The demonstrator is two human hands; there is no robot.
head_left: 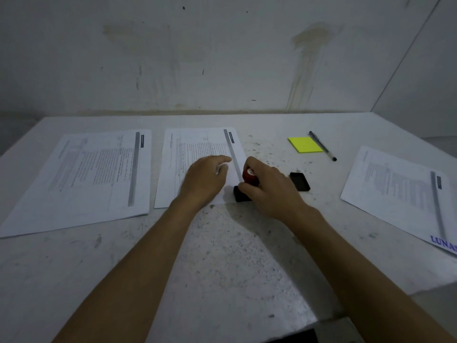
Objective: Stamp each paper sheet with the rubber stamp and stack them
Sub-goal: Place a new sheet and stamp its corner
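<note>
Three printed paper sheets lie on the white table (222,256): one at the left (86,179), one in the middle (195,147), one at the right (400,191) with a blue stamped word at its near corner. My left hand (205,180) rests flat on the middle sheet. My right hand (269,191) grips the rubber stamp (248,178) by its red handle; the stamp's black base stands on the table at the middle sheet's near right corner.
A black stamp lid or ink pad (299,181) lies just right of my right hand. Farther back lie a yellow sticky-note pad (305,144) and a pen (322,146). A wall stands close behind the table; the table's front edge drops off at lower right.
</note>
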